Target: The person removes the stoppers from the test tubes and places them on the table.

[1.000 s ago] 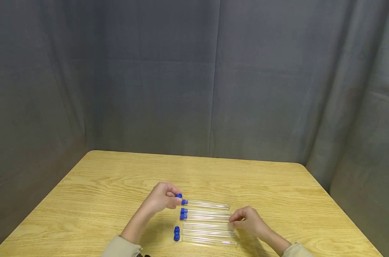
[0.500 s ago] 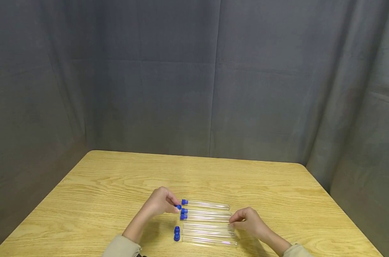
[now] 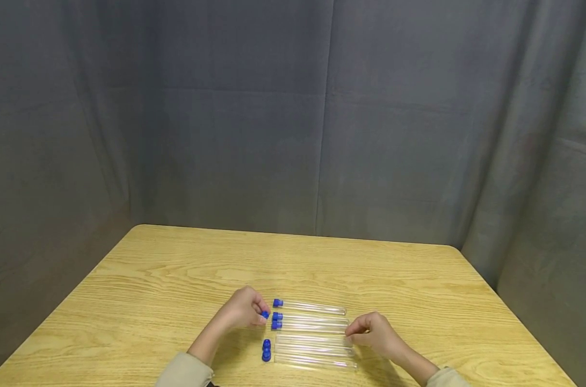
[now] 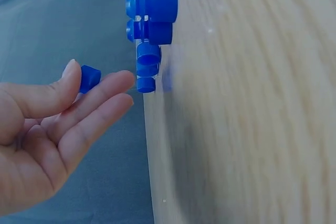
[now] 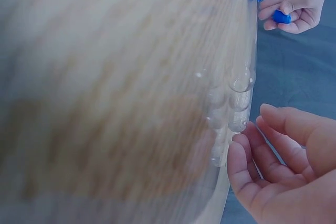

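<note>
My left hand (image 3: 244, 310) pinches a blue test tube cap (image 4: 90, 78) between thumb and fingers, above the table and just left of the capped tubes. Three clear test tubes (image 3: 317, 308) with blue caps lie side by side, round ends to the right. Nearer to me lie uncapped tubes (image 3: 314, 363), with two loose blue caps (image 3: 266, 350) standing left of their mouths. At the tubes' round ends is my right hand (image 3: 372, 333), fingers loosely bent and thumb apart from them. In the right wrist view its fingertips (image 5: 239, 142) are close to the tube ends; contact is unclear.
The tubes lie on a wood-grain table (image 3: 176, 258) with rounded far corners. Grey curtains (image 3: 234, 134) hang behind it and on both sides.
My left hand has moved the held cap from beside the farthest capped tube toward me, then slightly left, away from the tubes. The right hand has stayed at the tube ends.
</note>
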`<move>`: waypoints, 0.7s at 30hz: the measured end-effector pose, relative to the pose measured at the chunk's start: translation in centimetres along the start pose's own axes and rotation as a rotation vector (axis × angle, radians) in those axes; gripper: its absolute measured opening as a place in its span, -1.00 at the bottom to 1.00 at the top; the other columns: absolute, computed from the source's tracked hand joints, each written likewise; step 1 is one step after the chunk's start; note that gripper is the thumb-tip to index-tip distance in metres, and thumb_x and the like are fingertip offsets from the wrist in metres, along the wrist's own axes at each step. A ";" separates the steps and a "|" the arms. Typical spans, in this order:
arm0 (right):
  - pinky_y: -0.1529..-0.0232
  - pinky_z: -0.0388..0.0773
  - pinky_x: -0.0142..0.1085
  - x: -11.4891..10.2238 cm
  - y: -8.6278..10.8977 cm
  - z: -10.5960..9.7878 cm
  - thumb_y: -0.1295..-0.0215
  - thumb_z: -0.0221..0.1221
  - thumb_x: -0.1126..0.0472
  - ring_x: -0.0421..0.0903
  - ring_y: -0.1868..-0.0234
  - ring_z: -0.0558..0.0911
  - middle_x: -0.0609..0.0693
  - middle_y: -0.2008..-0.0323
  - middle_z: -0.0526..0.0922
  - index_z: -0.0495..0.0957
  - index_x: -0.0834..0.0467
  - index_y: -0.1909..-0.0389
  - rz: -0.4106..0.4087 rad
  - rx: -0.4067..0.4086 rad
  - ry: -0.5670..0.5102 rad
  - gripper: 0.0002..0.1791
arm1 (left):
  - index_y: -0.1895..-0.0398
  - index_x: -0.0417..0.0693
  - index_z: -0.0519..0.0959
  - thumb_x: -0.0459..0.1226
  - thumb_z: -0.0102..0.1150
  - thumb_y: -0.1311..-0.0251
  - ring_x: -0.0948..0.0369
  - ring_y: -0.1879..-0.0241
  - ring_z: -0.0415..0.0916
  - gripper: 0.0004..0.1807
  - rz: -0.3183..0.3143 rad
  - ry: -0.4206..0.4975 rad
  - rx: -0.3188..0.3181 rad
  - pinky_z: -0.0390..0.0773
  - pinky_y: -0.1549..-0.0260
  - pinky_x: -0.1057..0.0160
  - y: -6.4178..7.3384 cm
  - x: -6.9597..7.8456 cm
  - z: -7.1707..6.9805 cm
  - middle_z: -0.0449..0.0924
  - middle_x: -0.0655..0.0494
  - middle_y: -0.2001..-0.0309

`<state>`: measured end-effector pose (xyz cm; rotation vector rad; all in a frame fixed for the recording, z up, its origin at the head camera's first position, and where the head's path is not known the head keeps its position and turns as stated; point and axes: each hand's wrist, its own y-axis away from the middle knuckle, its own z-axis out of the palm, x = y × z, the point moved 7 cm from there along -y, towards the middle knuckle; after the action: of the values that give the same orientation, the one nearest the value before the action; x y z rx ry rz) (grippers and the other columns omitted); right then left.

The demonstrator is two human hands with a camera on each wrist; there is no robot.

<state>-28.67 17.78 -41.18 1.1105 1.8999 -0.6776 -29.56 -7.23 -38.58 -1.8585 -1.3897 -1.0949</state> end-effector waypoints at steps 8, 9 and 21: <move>0.55 0.44 -0.47 -0.2 0.1 -0.1 -0.07 0.18 0.43 -0.23 0.51 0.46 0.17 0.42 0.59 0.56 0.43 0.43 0.008 0.008 0.004 -0.90 | 0.51 -0.30 0.58 -0.64 0.24 0.24 0.23 0.52 0.45 -0.81 0.045 -0.078 -0.033 0.57 0.55 0.32 0.1 0.2 0.3 0.52 0.07 0.55; 0.55 0.44 -0.47 -0.2 0.1 -0.1 -0.07 0.18 0.42 -0.23 0.51 0.46 0.17 0.42 0.59 0.56 0.43 0.43 0.009 0.009 0.003 -0.90 | 0.53 -0.28 0.59 -0.64 0.25 0.26 0.23 0.52 0.45 -0.81 0.048 -0.084 -0.035 0.56 0.55 0.32 0.1 0.2 0.3 0.52 0.09 0.55; 0.54 0.43 -0.47 0.2 0.1 -0.1 -0.08 0.17 0.43 -0.23 0.50 0.46 0.17 0.40 0.60 0.56 0.42 0.43 0.022 0.014 0.007 -0.92 | 0.62 -0.19 0.60 -0.57 0.35 0.33 0.26 0.57 0.41 -0.82 0.072 -0.191 -0.053 0.50 0.54 0.32 -0.1 0.0 0.9 0.50 0.16 0.61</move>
<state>-28.71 18.00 -41.34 1.1421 1.8888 -0.6768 -29.38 -6.49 -39.01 -2.0805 -1.3978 -0.9480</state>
